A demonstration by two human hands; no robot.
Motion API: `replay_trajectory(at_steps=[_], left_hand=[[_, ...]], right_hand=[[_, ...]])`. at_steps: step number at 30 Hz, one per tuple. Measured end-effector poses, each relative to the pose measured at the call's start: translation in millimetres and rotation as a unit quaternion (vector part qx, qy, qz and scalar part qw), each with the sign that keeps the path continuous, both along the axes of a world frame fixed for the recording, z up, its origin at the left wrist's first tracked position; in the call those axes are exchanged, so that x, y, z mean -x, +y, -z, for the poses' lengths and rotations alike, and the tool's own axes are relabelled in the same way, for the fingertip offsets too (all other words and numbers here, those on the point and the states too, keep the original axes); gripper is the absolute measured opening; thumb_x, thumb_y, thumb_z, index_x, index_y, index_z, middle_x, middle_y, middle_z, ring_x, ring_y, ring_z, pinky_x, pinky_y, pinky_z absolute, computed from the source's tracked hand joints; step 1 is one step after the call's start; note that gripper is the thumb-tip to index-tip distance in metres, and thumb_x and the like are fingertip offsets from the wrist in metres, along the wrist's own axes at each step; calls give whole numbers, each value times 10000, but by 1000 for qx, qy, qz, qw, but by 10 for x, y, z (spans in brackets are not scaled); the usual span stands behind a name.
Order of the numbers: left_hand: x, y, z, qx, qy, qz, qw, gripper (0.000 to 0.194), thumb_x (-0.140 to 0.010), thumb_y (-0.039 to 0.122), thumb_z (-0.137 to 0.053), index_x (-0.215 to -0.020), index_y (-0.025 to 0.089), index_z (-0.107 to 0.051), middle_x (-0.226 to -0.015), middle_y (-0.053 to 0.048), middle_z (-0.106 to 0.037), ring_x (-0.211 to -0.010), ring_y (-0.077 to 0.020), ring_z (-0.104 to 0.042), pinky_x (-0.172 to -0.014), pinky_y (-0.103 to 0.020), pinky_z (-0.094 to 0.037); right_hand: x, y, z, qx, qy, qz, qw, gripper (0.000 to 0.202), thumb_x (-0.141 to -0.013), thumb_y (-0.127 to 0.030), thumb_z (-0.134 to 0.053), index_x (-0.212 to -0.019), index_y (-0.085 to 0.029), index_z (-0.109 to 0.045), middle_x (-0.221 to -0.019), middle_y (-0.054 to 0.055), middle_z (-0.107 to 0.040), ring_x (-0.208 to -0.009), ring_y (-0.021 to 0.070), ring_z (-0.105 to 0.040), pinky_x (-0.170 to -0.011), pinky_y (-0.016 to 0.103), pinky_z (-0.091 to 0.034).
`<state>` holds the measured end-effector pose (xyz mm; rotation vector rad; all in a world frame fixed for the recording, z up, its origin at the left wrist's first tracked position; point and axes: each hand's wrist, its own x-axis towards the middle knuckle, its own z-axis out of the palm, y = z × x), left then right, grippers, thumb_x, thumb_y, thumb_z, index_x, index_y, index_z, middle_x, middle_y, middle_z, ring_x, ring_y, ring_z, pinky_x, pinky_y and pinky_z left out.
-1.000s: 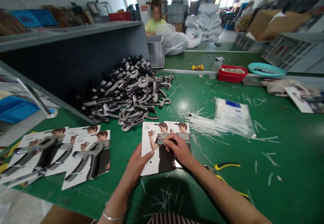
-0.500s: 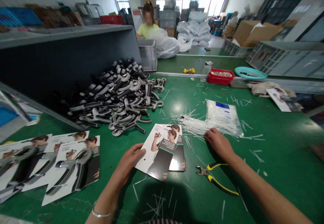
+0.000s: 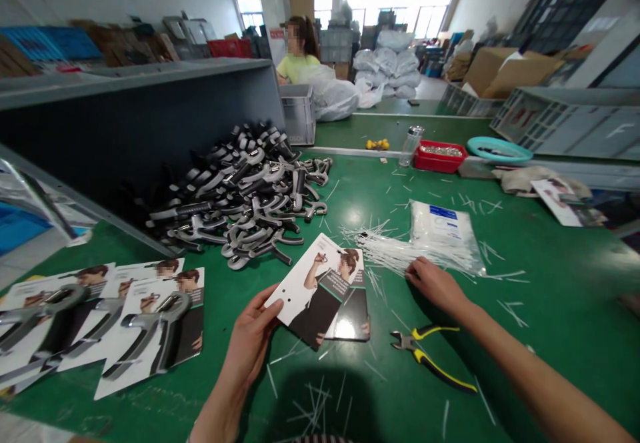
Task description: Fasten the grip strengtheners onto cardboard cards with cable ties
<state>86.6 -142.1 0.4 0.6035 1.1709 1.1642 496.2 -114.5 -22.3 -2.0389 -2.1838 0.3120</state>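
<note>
My left hand (image 3: 255, 329) grips the lower left edge of a printed packaging card (image 3: 309, 289), thumb on its face. Small holes show near the thumb. The card is tilted over a second card (image 3: 353, 313) lying on the table. My right hand (image 3: 434, 281) has its fingers pinched at the near ends of a bundle of white cable ties (image 3: 390, 249). Beside the bundle lies a clear plastic bag (image 3: 443, 229) with a blue label. Below my right hand, yellow-and-black cutting pliers (image 3: 420, 351) rest with their handles apart.
A heap of grey-and-black hand grips (image 3: 255, 196) spills from a grey bin (image 3: 150, 96). Cards with hand grips on them (image 3: 155, 329) overlap at left. Farther back stand a glass bottle (image 3: 411, 146), a red tray (image 3: 425, 161) and a turquoise dish (image 3: 500, 157). A co-worker (image 3: 300, 63) is behind.
The card in my left hand has turned clockwise and tilted more. My right hand keeps nearly the same place at the cable ties. The whole view has shifted slightly.
</note>
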Motion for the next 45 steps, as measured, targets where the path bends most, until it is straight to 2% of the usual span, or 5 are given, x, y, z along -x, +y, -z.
replay_trajectory(at_steps=[10,17,28,39,45], left_hand=[[-23,23,17,-19,-12,-18,1000,560,-688,301,-825,-1197,148,-646,-1118,-100,-717,-851,-164,-684,-727,-243,-551],[-32,51,37,-6,-33,-14,999,493,-690,268,-828,-1133,126,-662,-1127,-104,-714,-976,-210,-682,-871,-295,-533],[78,11,47,-10,-23,2,1000,350,-727,300,-793,-1009,126,-681,-957,-77,-740,-777,-151,-684,-672,-214,-509],[111,31,-5,-39,-35,0,999,318,-725,301,-792,-982,144,-688,-923,-55,-739,-761,-141,-668,-732,-240,-511],[115,114,-59,-78,9,30,996,308,-739,324,-774,-973,132,-718,-905,-61,-738,-760,-147,-651,-714,-235,-491]], right_hand=[[-16,13,-153,71,213,58,973,146,-837,-280,-540,-935,-184,-590,-757,31,-649,-569,149,-575,-555,264,-413],[190,-60,-309,165,511,58,842,321,-823,-471,-668,-885,-156,-643,-718,4,-600,-521,86,-460,-502,236,-368],[871,-61,-448,266,716,24,645,180,-844,-323,-725,-894,-162,-662,-751,2,-599,-520,50,-432,-488,202,-328],[1431,-35,-506,288,743,2,603,213,-876,-373,-686,-907,-167,-643,-581,-60,-491,-462,48,-367,-472,196,-339],[1533,71,-579,204,717,31,666,219,-859,-382,-701,-897,-172,-651,-683,-17,-618,-528,69,-518,-519,191,-456]])
